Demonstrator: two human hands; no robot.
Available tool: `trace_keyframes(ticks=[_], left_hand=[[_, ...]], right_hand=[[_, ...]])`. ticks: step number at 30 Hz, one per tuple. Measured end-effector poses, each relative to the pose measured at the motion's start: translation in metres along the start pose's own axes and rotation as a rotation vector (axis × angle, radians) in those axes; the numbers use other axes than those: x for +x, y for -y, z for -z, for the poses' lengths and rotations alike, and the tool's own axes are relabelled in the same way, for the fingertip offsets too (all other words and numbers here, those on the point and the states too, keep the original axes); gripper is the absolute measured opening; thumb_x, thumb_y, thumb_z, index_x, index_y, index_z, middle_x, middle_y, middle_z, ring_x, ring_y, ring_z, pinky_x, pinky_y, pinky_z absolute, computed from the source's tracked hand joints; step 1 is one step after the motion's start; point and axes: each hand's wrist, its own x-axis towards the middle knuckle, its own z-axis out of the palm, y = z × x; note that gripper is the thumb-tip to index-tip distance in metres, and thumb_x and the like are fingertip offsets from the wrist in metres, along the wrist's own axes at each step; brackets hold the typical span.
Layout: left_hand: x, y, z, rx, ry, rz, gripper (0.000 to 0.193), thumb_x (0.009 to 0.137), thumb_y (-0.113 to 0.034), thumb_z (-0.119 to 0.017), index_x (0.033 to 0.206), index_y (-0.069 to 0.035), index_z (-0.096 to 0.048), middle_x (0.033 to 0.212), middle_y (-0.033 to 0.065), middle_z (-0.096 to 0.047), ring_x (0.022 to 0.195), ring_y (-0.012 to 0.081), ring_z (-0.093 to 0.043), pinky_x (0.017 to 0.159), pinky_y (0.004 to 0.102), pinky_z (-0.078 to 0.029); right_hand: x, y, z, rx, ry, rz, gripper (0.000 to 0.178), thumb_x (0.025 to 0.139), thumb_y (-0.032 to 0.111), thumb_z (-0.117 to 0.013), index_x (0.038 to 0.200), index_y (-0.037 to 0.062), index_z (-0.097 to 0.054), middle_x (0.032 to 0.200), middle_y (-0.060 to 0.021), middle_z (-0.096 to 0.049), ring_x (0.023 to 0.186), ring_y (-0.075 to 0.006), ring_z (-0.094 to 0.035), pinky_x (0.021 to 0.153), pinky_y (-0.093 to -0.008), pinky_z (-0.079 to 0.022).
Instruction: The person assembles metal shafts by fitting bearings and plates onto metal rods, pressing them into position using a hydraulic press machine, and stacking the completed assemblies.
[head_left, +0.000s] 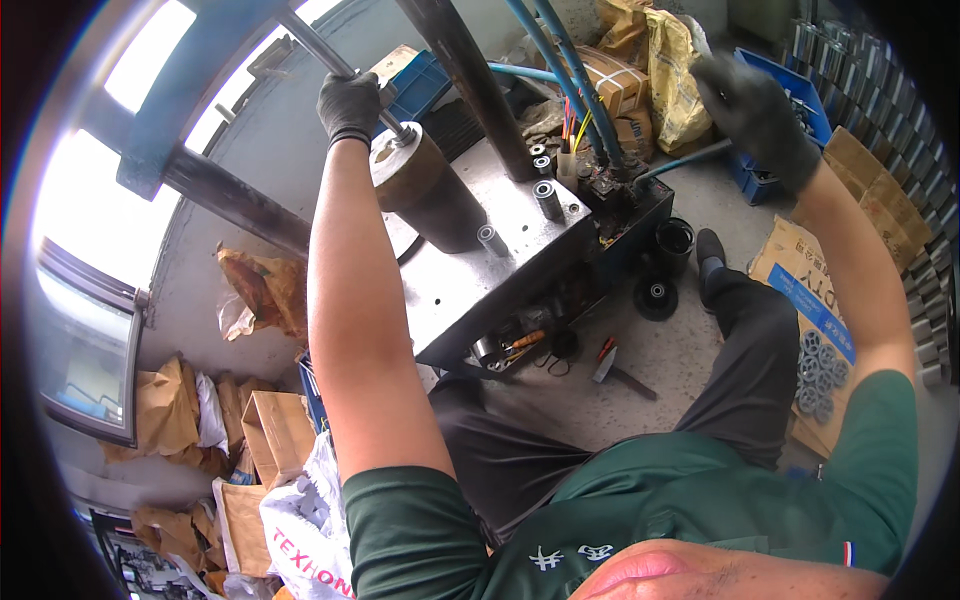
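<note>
My left hand [350, 108], in a dark glove, is closed around a metal rod [400, 130] just above a large dark metal cylinder [432, 200]. The cylinder has a bright top face and stands on the press's steel table [455, 290]; the rod runs down to its top. A shiny shaft [322, 45] slants down from above to the same hand. My right hand [758, 118], also gloved, is raised at the right and smeared by motion. A blue lever [690, 160] runs to its edge; whether the fingers grip it is unclear.
Several small metal bushings [547, 200] stand at the table's right corner. Blue hoses [570, 70] rise behind it. A scraper-like tool [605, 365] lies on the floor near my legs. Grey rings [820, 375] rest on cardboard at right. Blue crates [810, 90] stand behind.
</note>
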Motion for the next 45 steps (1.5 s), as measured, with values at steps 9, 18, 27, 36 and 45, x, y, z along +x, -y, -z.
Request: trace_keyframes(ticks=[9, 18, 27, 36, 45], left_hand=[[-0.007, -0.010, -0.002, -0.071, 0.025, 0.000, 0.040, 0.081, -0.027, -0.076, 0.110, 0.000, -0.069, 0.097, 0.0201, -0.076, 0.097, 0.0320, -0.075, 0.089, 0.0416, -0.057], [-0.017, 0.026, -0.006, -0.121, -0.120, -0.116, 0.025, 0.083, -0.020, -0.069, 0.099, -0.002, -0.063, 0.083, 0.0162, -0.073, 0.077, 0.0301, -0.075, 0.075, 0.0411, -0.058], [-0.167, 0.001, 0.025, -1.010, -0.297, -0.415, 0.017, 0.097, 0.000, -0.061, 0.113, 0.003, -0.057, 0.083, 0.0066, -0.061, 0.071, 0.0139, -0.060, 0.066, 0.0285, -0.052], [-0.328, 0.099, -0.025, -1.697, 0.218, 0.679, 0.033, 0.085, -0.011, -0.065, 0.116, -0.001, -0.059, 0.104, 0.0150, -0.069, 0.094, 0.0256, -0.068, 0.090, 0.0415, -0.057], [-0.330, 0.095, -0.046, -1.611, 0.435, 1.432, 0.047, 0.097, -0.038, -0.042, 0.123, -0.002, -0.058, 0.109, 0.0197, -0.070, 0.097, 0.0342, -0.069, 0.092, 0.0529, -0.057]], right_hand=[[0.097, -0.040, -0.049, -0.047, -0.219, 0.036, 0.012, 0.084, 0.010, -0.062, 0.092, 0.0064, -0.070, 0.083, -0.0221, -0.069, 0.080, -0.0405, -0.070, 0.072, -0.0486, -0.056], [0.088, -0.052, -0.051, -0.130, 0.014, -0.177, 0.021, 0.095, 0.019, -0.062, 0.111, 0.0069, -0.070, 0.102, -0.0222, -0.071, 0.095, -0.0416, -0.069, 0.085, -0.0486, -0.055], [0.020, -0.034, -0.007, -0.033, 0.180, -0.152, 0.022, 0.093, 0.019, -0.064, 0.108, 0.0039, -0.071, 0.099, -0.0237, -0.071, 0.095, -0.0410, -0.070, 0.086, -0.0457, -0.055], [-0.082, 0.016, 0.006, 0.429, -0.050, -0.307, 0.032, 0.099, 0.015, -0.062, 0.127, 0.0013, -0.064, 0.109, -0.0153, -0.074, 0.094, -0.0243, -0.073, 0.084, -0.0366, -0.058], [-0.197, 0.087, -0.076, 0.741, -0.284, -0.871, 0.041, 0.095, 0.020, -0.073, 0.130, 0.0057, -0.058, 0.110, -0.0040, -0.066, 0.103, -0.0139, -0.064, 0.089, -0.0302, -0.053]])
